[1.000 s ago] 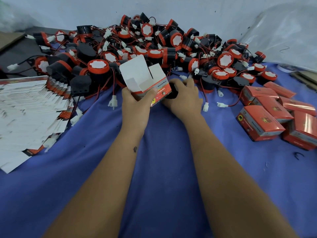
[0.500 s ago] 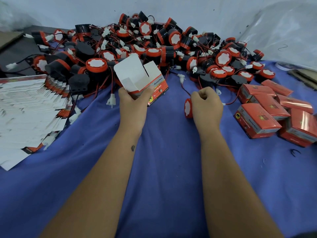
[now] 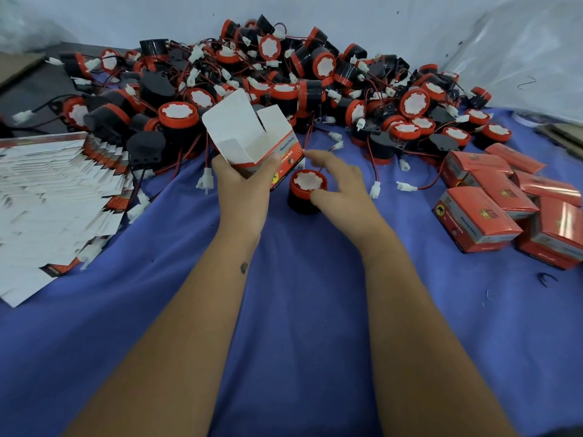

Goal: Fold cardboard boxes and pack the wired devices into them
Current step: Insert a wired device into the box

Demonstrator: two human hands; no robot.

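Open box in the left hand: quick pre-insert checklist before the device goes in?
1. Open box held by the left hand: ok.
2. Top flaps up, mouth unblocked: ok.
3. Device gripped by the right hand: not ok; the thumb touches its rim, the fingers are spread above it, and it sits on the blue cloth.
4. Device's wire gathered: cannot tell; a red lead runs up toward the pile.
5. Box bottom closed: cannot tell, hidden by the hand.
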